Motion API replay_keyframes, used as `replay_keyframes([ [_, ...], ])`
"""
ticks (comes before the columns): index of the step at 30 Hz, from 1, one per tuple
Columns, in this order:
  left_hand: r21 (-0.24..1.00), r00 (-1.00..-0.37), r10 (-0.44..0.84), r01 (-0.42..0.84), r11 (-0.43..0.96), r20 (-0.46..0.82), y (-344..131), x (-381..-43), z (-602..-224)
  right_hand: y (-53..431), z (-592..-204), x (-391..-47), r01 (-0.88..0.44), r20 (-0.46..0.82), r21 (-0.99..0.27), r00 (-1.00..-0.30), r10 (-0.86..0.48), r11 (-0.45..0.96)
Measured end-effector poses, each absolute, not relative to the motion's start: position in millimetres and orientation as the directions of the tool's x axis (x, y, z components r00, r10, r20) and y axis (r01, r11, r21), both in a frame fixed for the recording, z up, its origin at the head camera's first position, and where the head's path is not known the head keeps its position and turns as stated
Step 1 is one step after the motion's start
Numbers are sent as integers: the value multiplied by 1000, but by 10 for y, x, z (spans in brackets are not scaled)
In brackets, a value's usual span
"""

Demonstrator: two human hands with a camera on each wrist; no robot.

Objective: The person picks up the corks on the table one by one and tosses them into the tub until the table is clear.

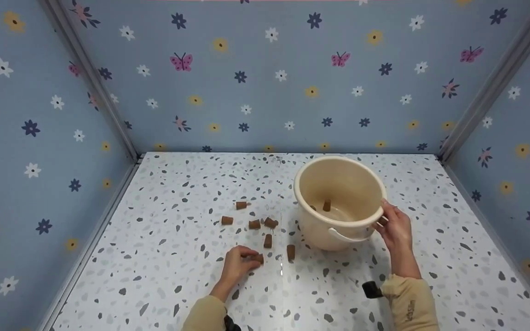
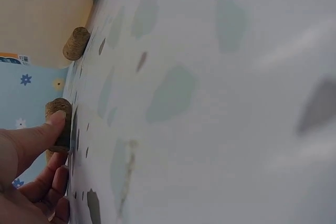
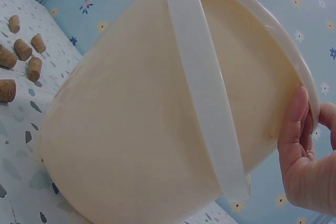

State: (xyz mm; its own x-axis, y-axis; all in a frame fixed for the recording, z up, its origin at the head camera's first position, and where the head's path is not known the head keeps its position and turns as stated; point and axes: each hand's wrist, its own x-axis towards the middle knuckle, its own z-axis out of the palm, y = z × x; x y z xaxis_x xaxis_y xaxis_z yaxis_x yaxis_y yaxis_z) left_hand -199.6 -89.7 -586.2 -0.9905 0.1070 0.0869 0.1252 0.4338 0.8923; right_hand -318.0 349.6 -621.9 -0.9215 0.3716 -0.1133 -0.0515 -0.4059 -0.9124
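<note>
My left hand (image 1: pixel 237 265) pinches a brown cork (image 2: pixel 56 105) between thumb and fingers, low at the speckled tabletop. Just to its right, another cork (image 1: pixel 290 252) lies near the foot of a cream plastic bucket (image 1: pixel 322 234). My right hand (image 1: pixel 396 227) grips the bucket's rim on the right side, with the fingers on one face of the rim and the thumb on the other, as the right wrist view shows. Inside the bucket lies a cork (image 1: pixel 327 205), and a second piece is partly hidden by the near rim. A white handle (image 1: pixel 350 237) hangs down the bucket's front.
Several loose corks (image 1: pixel 254 224) lie scattered on the table (image 1: pixel 173 257) left of the bucket. Flower-patterned blue panels (image 1: pixel 265 92) enclose the table at the back and both sides, joined by grey corner posts (image 1: pixel 92 82).
</note>
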Motion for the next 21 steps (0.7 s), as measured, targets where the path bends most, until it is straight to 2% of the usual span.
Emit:
replay_keyframes([
  [8,886,-991,82,131,444,106,-861,-1980,-5760,3480,-6211,-3172,-64,-99,-916,-921,376,-397],
  [17,879,-968,99,251,406,231,-791,-1981,-5531,3481,-6194,-3170,-41,-113,-926,-919,379,-376],
  [19,879,-966,104,258,402,236,-770,-1988,-5473,3471,-6136,-3132,-24,-120,-925,-928,352,-379],
  [21,877,-966,104,257,405,236,-750,-1992,-5415,3372,-5907,-2978,-9,-133,-908,-942,307,-420],
])
